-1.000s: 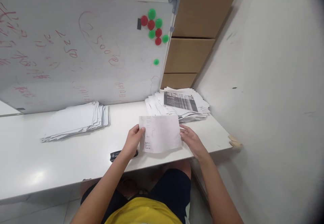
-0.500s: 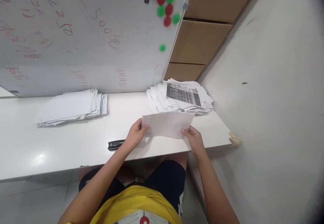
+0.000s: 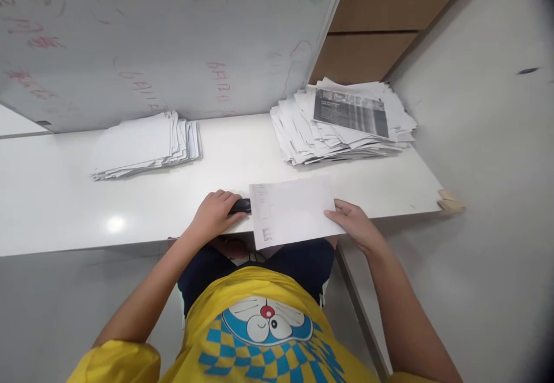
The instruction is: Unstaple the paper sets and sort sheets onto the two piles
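My right hand (image 3: 355, 224) pinches the right edge of a white sheet of paper (image 3: 298, 211), which has faint print along its left side. The sheet lies partly over the front edge of the white table and covers some of its surface. At the sheet's left edge, my left hand (image 3: 215, 214) is wrapped over a black stapler (image 3: 243, 205). The stapler's front end shows between thumb and fingers and meets the paper's left edge; whether the paper is inside its jaws I cannot tell. The rest of the stapler is under my palm.
A messy paper stack (image 3: 298, 135) topped by a dark printed page (image 3: 351, 112) stands at the back right. Another paper pile (image 3: 134, 143) lies at the back left. Behind the table (image 3: 56, 198) leans a whiteboard (image 3: 164, 37), with cardboard boxes (image 3: 367, 54) beside it and a wall at right.
My left hand has let go of the paper and taken hold of the stapler, bringing it to the sheet's left edge. My right hand still holds the paper, now lower. The view has tilted down.
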Tool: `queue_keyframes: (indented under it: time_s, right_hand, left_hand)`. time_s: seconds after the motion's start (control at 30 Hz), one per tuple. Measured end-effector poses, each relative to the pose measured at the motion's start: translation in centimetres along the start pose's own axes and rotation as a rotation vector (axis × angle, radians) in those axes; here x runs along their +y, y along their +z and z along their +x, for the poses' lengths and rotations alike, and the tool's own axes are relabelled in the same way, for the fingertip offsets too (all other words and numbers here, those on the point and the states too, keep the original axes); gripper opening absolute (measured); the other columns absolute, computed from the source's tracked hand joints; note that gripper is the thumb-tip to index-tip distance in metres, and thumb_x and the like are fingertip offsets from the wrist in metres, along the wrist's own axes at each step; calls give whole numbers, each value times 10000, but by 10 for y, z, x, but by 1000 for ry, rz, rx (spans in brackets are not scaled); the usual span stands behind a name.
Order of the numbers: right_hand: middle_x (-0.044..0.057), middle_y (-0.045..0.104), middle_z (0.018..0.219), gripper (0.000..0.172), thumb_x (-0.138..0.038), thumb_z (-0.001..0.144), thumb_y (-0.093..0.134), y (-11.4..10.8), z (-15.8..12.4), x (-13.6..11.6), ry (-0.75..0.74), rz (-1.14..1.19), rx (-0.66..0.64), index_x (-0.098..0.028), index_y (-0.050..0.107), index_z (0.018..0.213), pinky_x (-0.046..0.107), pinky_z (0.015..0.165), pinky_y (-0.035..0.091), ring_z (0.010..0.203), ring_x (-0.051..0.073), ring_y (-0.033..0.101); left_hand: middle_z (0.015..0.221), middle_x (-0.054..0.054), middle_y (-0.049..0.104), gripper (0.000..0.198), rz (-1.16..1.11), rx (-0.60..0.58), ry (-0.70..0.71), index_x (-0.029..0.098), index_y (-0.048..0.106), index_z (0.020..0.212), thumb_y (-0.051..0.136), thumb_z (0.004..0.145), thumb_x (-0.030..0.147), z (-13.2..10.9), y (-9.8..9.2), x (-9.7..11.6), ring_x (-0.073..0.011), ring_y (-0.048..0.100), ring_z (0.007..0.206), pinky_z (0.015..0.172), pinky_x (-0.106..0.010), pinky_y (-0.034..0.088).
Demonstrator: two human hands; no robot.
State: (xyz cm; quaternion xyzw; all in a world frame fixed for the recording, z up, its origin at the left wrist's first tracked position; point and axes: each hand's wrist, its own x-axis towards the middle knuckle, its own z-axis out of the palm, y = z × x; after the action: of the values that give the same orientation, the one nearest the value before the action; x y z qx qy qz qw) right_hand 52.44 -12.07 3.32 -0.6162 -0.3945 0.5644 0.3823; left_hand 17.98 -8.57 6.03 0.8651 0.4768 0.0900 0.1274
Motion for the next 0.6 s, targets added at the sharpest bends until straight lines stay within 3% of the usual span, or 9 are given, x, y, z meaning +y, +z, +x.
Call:
queue_keyframes:
  time_s: [0.07,0.3,0.47,0.6]
  right_hand:
    - [41,737,785,299,-407,650,750,1,-3,3,-6,-31,20,-203,726,868,309,647,489,739,228,649]
    - [40,720,743,298,-369,645,714,5,-12,-1,27,-83,89,-195,714,888,291,585,475,694,225,634]
    - [22,700,695,362,-376,657,688,12,-18,-9,78,-111,78,-184,699,963,258,450,406,554,187,584]
    - [27,725,772,363,-368,686,683,19,-17,-11,49,-56,15,-176,691,994,250,501,450,641,194,632]
  left_hand:
    - [1030,-106,657,328,7,23,-2,196,594,1093,486,907,444,-2,7,-6,-268,585,954,803,-375,424]
    - [919,-117,673,406,42,142,-60,178,600,1087,446,918,514,0,19,-12,-254,618,859,732,-334,421]
    - [858,-104,683,399,118,240,20,168,611,1056,444,924,506,-2,24,-15,-234,628,793,683,-322,427]
    - [856,-100,692,361,189,305,116,144,615,1067,459,935,442,-1,20,-17,-226,634,765,663,-332,451]
